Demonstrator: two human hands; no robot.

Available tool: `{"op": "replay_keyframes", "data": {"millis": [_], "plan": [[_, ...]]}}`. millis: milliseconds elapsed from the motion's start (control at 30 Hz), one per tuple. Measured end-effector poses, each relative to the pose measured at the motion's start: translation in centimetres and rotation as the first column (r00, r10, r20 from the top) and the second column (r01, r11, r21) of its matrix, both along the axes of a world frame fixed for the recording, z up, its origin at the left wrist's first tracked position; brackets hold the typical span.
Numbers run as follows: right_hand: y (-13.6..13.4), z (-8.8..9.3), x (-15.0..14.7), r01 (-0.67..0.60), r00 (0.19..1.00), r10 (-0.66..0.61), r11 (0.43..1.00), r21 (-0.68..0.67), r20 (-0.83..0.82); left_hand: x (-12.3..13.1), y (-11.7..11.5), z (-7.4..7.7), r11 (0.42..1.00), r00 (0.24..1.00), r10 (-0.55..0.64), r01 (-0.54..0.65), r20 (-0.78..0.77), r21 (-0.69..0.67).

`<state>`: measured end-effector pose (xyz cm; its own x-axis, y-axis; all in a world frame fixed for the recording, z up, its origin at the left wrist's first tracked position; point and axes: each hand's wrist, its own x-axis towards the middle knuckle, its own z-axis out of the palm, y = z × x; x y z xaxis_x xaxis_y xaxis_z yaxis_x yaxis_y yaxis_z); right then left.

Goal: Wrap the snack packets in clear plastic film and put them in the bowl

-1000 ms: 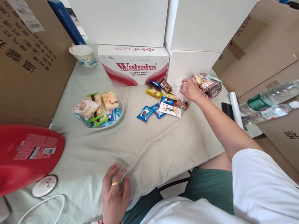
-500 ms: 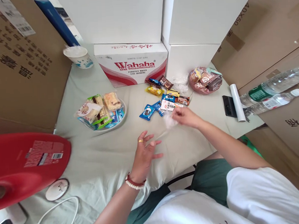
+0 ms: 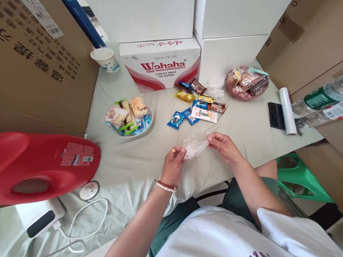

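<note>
Between my two hands stretches a crumpled piece of clear plastic film [image 3: 195,147], a little above the cloth. My left hand [image 3: 175,164] pinches its left end between thumb and fingers. At the other end my right hand [image 3: 222,144] grips the film's edge. Just beyond lie loose wrapped snacks: a white snack packet [image 3: 204,114], blue packets [image 3: 176,120], a yellow packet [image 3: 185,96] and a brown cocoa packet [image 3: 198,86]. Another heap of clear plastic film [image 3: 215,87] rests behind them.
A white bowl [image 3: 152,123] of snacks stands left, a reddish bowl [image 3: 238,95] of snacks right. Around them are a Wahaha carton [image 3: 163,68], paper cup [image 3: 107,61], red container [image 3: 53,156], phone [image 3: 276,115], white roll [image 3: 288,111] and plastic bottles [image 3: 320,99].
My right hand has brought the plastic film nearer to me, away from the snack packets. My left hand has closed on its other end, and the film is spread between both hands.
</note>
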<state>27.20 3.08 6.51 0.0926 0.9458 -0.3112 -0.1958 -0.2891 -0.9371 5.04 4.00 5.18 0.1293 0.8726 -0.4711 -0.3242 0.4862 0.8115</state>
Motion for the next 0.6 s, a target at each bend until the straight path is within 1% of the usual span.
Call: {"op": "replay_keyframes", "data": {"millis": [67,133,200,267,333,400,433,467,533,600], "plan": [[-0.8,0.4,0.0,0.031,0.994,-0.030,1.000,0.000,-0.105,-0.1,-0.3,0.3,0.999,0.998,-0.036,0.034,0.045,0.034],[-1.5,0.9,0.0,0.035,0.967,-0.037,0.999,-0.013,-0.252,-0.2,-0.5,0.7,0.996,0.983,-0.084,0.077,0.162,0.054],[-1.9,1.0,-0.3,0.022,0.926,-0.032,0.999,-0.032,-0.377,-0.1,-0.8,1.0,0.991,0.951,-0.130,0.121,0.281,0.049],[-2.1,0.8,-0.9,0.000,0.891,-0.026,0.998,-0.057,-0.454,0.2,-1.1,1.1,0.985,0.935,-0.172,0.170,0.312,0.032],[-2.2,0.4,-1.8,-0.014,0.867,-0.034,0.996,-0.093,-0.497,0.4,-1.5,0.8,0.967,0.925,-0.256,0.250,0.280,0.055],[-2.1,-0.1,-2.6,-0.005,0.864,-0.062,0.991,-0.132,-0.499,0.4,-1.7,0.4,0.935,0.908,-0.353,0.337,0.225,0.108],[-2.0,-0.3,-2.9,0.014,0.874,-0.084,0.989,-0.148,-0.478,0.3,-1.8,0.1,0.927,0.907,-0.373,0.353,0.197,0.129],[-1.9,-0.4,-3.0,0.041,0.889,-0.109,0.986,-0.159,-0.445,0.2,-1.8,0.0,0.928,0.914,-0.367,0.345,0.172,0.141],[-1.6,-0.5,-2.9,0.096,0.920,-0.151,0.982,-0.165,-0.362,-0.2,-1.7,-0.2,0.947,0.941,-0.305,0.282,0.147,0.155],[-1.3,-0.5,-2.5,0.144,0.935,-0.187,0.977,-0.160,-0.301,-0.3,-1.5,-0.1,0.961,0.948,-0.255,0.227,0.190,0.157]]}}
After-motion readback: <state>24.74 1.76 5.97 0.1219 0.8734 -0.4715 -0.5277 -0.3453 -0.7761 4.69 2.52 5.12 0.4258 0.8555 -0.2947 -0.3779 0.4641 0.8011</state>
